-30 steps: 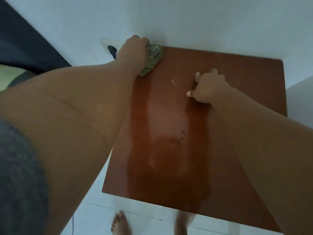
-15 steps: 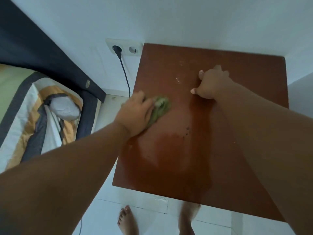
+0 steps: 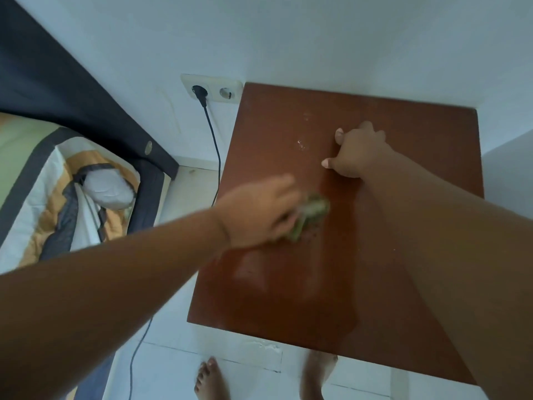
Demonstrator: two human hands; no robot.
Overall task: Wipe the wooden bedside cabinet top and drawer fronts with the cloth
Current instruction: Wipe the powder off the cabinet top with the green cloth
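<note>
The reddish-brown wooden cabinet top (image 3: 418, 134) fills the middle of the view, seen from above, with a damp sheen on its near half. My left hand (image 3: 259, 212) is blurred by motion and presses a crumpled green cloth (image 3: 313, 213) onto the top near its middle. My right hand (image 3: 356, 153) rests on the wood further back, fingers curled under, thumb out, holding nothing. A few small white specks (image 3: 301, 144) lie left of it. The drawer fronts are out of sight below the top.
A white wall runs behind and to the right of the cabinet. A double socket (image 3: 213, 89) with a black plug and cable (image 3: 215, 145) sits left of it. A bed with a striped quilt (image 3: 43, 180) lies at left. My bare feet (image 3: 210, 379) stand on white tiles.
My left hand has drawn the cloth from the back left corner toward me, then right toward the middle of the top. My right hand has stayed in place.
</note>
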